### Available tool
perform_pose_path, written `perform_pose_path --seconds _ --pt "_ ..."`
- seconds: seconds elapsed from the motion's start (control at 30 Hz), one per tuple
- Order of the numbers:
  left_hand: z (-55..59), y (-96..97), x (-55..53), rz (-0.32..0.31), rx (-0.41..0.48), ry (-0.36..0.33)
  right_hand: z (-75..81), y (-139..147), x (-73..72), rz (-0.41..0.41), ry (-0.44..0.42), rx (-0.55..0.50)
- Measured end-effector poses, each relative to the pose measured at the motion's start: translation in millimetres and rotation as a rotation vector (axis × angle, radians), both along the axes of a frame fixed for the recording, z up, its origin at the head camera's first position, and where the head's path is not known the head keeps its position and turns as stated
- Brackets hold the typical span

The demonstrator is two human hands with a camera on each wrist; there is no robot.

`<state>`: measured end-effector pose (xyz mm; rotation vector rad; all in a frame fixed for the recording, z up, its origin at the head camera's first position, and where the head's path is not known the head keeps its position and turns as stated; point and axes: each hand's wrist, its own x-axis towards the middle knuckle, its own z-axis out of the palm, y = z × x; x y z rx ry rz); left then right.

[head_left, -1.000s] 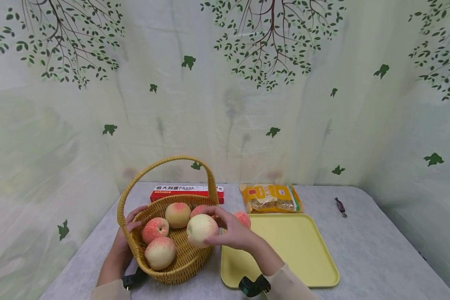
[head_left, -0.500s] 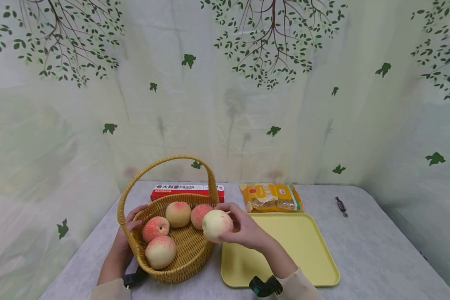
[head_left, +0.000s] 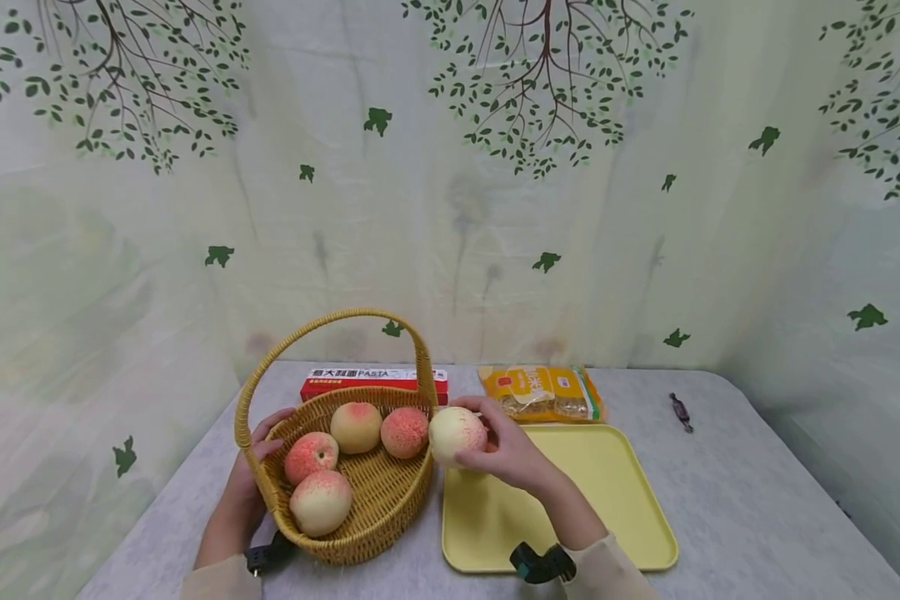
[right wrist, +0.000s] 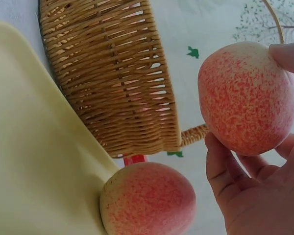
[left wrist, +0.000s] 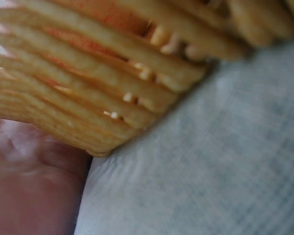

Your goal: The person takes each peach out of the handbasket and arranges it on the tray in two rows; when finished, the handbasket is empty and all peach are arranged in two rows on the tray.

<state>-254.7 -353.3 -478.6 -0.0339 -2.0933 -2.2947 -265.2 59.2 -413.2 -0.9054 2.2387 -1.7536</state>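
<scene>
My right hand [head_left: 516,457] pinches a pale peach [head_left: 456,437] with pink speckles between thumb and fingers, level with the basket's right rim and over the tray's left edge. In the right wrist view the held peach [right wrist: 247,100] shows its redder side. Below it, another peach [right wrist: 149,198] sits on the yellow tray [right wrist: 34,127]; the hand mostly hides that one in the head view. My left hand [head_left: 249,479] grips the left side of the wicker basket [head_left: 375,533]. Inside the basket lie several peaches, including a red one [head_left: 404,432] by the right rim.
Behind the basket is a red and white pasta box [head_left: 375,383]. An orange food packet [head_left: 542,394] lies just beyond the tray's far edge. A small dark wrapped candy [head_left: 681,412] rests on the grey table [head_left: 750,500] at right. The basket's tall handle [head_left: 330,319] arches upward.
My right hand has carried the pale peach rightward, from over the basket's inside to above the tray's left edge. The red peach by the rim has come into full view. My left hand stays put.
</scene>
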Motion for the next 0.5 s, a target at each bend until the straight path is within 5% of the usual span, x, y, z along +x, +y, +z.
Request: perform_pose_path --seconds 0.5 --pt "5.8 4.8 3.3 0.001 0.004 -0.002 -0.8 17.5 -13.3 -0.112 -0.010 0.070"
